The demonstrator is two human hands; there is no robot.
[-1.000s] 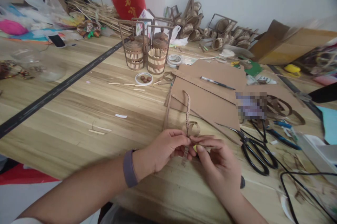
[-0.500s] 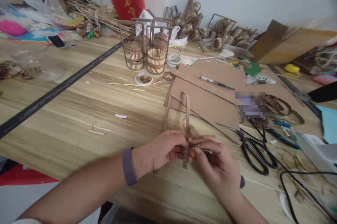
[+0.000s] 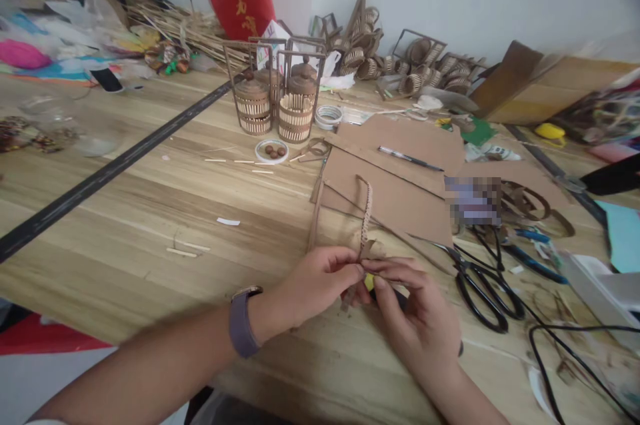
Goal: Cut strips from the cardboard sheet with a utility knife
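Between my hands is a narrow brown strip (image 3: 367,212) with a ridged, corrugated-looking side, its upper end curving over the cardboard. My left hand (image 3: 320,282), wearing a purple wristband, is closed, pinching the strip near its lower part between thumb and fingers. Closed too, my right hand (image 3: 423,322) meets it at the strip, fingertips almost touching my left thumb. Under the right hand's fingers shows a black-and-yellow tool (image 3: 370,281), mostly hidden, so its exact kind is unclear. A torn-looking brown flap (image 3: 375,250) stands just beyond the fingertips.
Brown cardboard sheets (image 3: 390,192) with a pen (image 3: 410,158) lie ahead. Black-handled scissors (image 3: 485,292) and blue-handled pliers (image 3: 535,262) are on the right. Small lidded slatted baskets (image 3: 253,105) stand beyond, near a tape ring holding brown beads (image 3: 273,152). A black cable (image 3: 533,345) curls at right.
The strip has tilted, its upper end shifting right and showing more of its ridged edge. My left hand has turned slightly and its thumb has moved toward the right hand. More yellow shows.
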